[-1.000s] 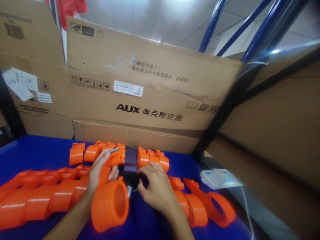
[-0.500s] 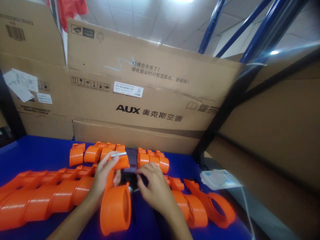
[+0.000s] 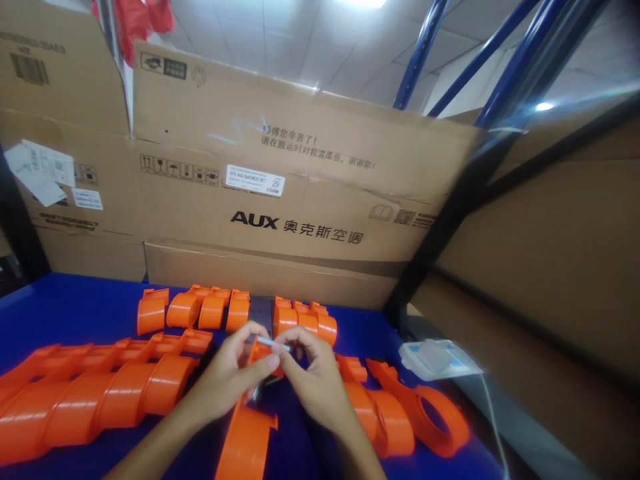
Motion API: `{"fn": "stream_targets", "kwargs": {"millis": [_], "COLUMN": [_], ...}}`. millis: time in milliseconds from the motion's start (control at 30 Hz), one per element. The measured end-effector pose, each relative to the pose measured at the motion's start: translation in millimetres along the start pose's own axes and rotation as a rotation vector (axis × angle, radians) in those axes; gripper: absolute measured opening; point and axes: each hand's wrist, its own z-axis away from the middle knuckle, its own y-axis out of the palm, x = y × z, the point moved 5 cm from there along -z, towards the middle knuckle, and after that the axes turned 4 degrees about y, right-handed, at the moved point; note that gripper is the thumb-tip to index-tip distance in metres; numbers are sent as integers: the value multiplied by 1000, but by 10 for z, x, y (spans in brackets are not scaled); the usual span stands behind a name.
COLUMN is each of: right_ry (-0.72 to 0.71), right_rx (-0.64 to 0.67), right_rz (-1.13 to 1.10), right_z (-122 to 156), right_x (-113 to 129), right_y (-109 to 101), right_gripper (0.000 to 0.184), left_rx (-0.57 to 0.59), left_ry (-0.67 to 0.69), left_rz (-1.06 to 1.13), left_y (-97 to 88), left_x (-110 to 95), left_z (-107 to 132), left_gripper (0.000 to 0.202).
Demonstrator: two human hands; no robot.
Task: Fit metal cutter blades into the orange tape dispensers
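Observation:
My left hand (image 3: 235, 370) is closed around the arm of an orange plastic tape dispenser (image 3: 247, 443), whose rounded body hangs below the hand. A pale, thin rod-like strip (image 3: 265, 341) lies across the dispenser's upper end, beside my left fingertips. My right hand (image 3: 310, 373) meets it from the other side, thumb and fingers pinched at the strip's right end. A small, ridged, metallic-looking bit shows there, but the fingers hide most of it. Behind the hands a dark flat object (image 3: 261, 313) lies on the blue surface, partly covered.
On the blue tabletop (image 3: 95, 300) stand a long row of orange dispensers (image 3: 120, 393) at left, shorter rows (image 3: 213, 310) behind, and several more (image 3: 390, 420) at right. A pale plastic box (image 3: 440, 359) with a cord sits far right. Cardboard (image 3: 300, 193) walls the back.
The dispenser has dropped lower and its upper end has moved right. My right hand has come against its upper end, so both hands now meet at the pale strip.

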Motion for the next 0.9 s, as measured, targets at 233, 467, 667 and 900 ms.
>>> {"fn": "stream_targets", "kwargs": {"millis": [233,467,667,900], "right_ry": [61,78,81,21], "right_rx": [-81,-94,-128,-220], "right_rz": [-69,-98,-138,1], "right_z": [-52,-55,-58,-65], "right_x": [-130,-168,-199,-168], "right_y": [-65,-81,-197,-295], "right_gripper": [23,26,25,16], "left_rx": [0,-64,-128,-234], "left_ry": [44,60,85,85], "left_rz": [87,80,53,255], "left_y": [12,-25,-133,-396], "left_x": [-97,-134,-200,-132], "left_z": [-16,-28,-15,-86], "left_gripper": [33,33,37,39]}}
